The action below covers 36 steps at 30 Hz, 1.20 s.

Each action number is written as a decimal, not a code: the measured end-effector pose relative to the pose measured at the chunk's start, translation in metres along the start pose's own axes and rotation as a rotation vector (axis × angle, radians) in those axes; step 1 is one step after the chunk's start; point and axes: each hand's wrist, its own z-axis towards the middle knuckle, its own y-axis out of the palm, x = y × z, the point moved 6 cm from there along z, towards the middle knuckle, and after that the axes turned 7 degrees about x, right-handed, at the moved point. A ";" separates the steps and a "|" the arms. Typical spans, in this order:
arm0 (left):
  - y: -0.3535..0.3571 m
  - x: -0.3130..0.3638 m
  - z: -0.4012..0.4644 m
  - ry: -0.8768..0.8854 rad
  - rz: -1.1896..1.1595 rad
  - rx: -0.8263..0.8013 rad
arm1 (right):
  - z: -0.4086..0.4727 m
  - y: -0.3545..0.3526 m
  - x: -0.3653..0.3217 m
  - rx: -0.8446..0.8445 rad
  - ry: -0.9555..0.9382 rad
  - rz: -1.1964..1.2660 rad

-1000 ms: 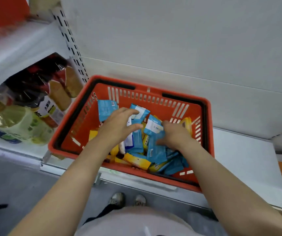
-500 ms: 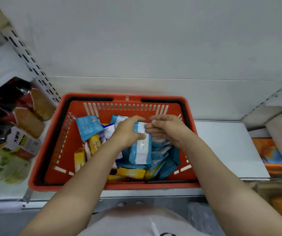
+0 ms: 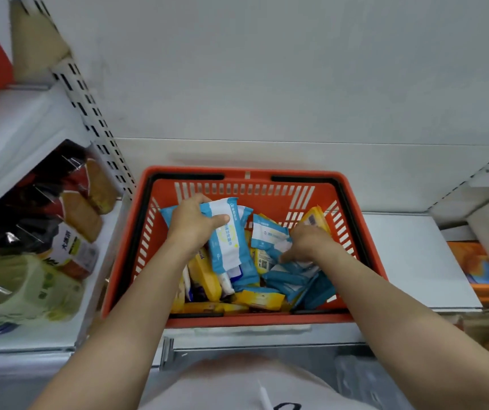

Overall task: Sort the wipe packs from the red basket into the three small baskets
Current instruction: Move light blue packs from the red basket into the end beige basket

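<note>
White shelf under red basket — grey wall behind | left hand clamped on blue-white pack | right hand among packs — finger state unclear

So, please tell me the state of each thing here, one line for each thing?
left hand: grips a blue and white wipe pack
blue and white wipe pack: lifted above the pile, tilted
right hand: down among the blue packs; grip not clear
red basket: on the shelf, holds many blue and yellow packs
yellow pack: leaning at the basket's right wall
</note>
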 end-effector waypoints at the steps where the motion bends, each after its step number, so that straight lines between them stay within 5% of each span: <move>1: -0.003 -0.002 -0.001 -0.007 -0.029 0.000 | -0.002 0.000 0.000 -0.012 0.029 0.013; 4: -0.011 -0.004 0.001 -0.011 -0.099 0.000 | -0.005 0.003 0.003 -0.029 0.114 0.317; 7: -0.016 -0.003 0.005 -0.004 -0.175 -0.005 | -0.015 -0.001 0.005 -0.027 0.194 0.998; 12: -0.007 0.012 0.011 0.019 -0.334 -0.037 | -0.057 -0.028 -0.010 0.022 0.064 1.682; 26: 0.082 0.078 -0.067 -0.054 -0.608 -0.333 | -0.175 -0.027 0.098 0.710 0.222 1.872; 36: 0.206 0.112 -0.265 0.078 -0.614 -0.626 | -0.349 0.055 0.274 1.118 0.479 1.836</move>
